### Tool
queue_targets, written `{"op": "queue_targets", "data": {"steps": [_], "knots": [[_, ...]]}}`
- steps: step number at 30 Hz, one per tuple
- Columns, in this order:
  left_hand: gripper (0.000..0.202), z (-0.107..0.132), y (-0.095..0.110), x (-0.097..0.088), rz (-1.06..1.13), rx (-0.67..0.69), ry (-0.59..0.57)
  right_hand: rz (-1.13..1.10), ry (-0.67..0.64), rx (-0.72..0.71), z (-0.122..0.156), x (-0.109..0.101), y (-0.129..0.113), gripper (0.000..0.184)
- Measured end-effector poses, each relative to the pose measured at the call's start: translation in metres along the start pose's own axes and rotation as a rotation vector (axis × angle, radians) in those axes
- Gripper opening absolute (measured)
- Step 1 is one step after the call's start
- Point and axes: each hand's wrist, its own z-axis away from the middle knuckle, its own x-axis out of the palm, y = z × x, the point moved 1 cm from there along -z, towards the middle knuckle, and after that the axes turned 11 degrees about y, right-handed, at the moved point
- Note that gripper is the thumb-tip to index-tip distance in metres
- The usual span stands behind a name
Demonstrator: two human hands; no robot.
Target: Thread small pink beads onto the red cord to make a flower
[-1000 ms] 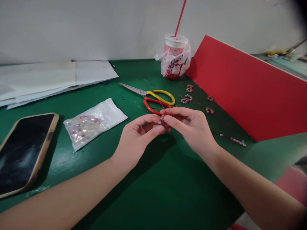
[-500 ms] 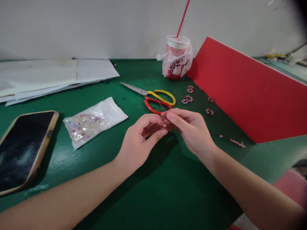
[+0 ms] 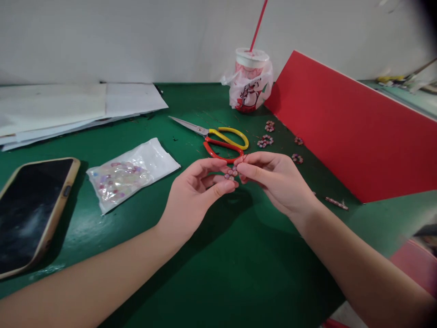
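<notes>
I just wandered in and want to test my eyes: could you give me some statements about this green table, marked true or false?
1. The bare left hand and bare right hand meet at a small pinkish bead cluster. True.
2. The steel scissors with yellow and red handles stand upright. False: the scissors lie flat.
3. A thin red straw sticks out of the white-lidded, red-and-white cup. True.
4. The black-screened, tan-edged phone lies right of the clear plastic bead packet. False: it lies left.
5. Small bead rings lie near the flat red panel. True.
</notes>
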Motion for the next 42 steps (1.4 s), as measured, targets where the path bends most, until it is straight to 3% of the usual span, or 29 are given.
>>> {"op": "queue_targets", "data": {"steps": [5, 10, 16, 25, 33, 42], "knots": [[0.025, 0.000, 0.001, 0.001, 0.027, 0.057, -0.100, -0.111, -0.130, 0.166, 0.001, 0.000, 0.000, 0.013], [0.017, 0.004, 0.005, 0.000, -0.089, 0.198, -0.118, -0.092, -0.163, 0.192, 0.000, 0.000, 0.003, 0.017], [0.009, 0.011, 0.012, 0.001, -0.314, 0.261, -0.061, 0.036, -0.104, 0.036, -0.002, -0.004, -0.002, 0.016], [0.004, 0.010, 0.014, 0.002, -0.537, 0.295, -0.033, 0.327, -0.146, -0.173, 0.001, -0.005, -0.009, 0.017], [0.005, 0.011, 0.011, -0.001, -0.529, 0.265, -0.005, 0.427, -0.134, -0.386, 0.004, -0.001, -0.006, 0.014], [0.007, 0.006, 0.013, -0.003, -0.442, 0.176, 0.054, 0.414, -0.121, -0.422, 0.007, 0.003, -0.001, 0.012]]}}
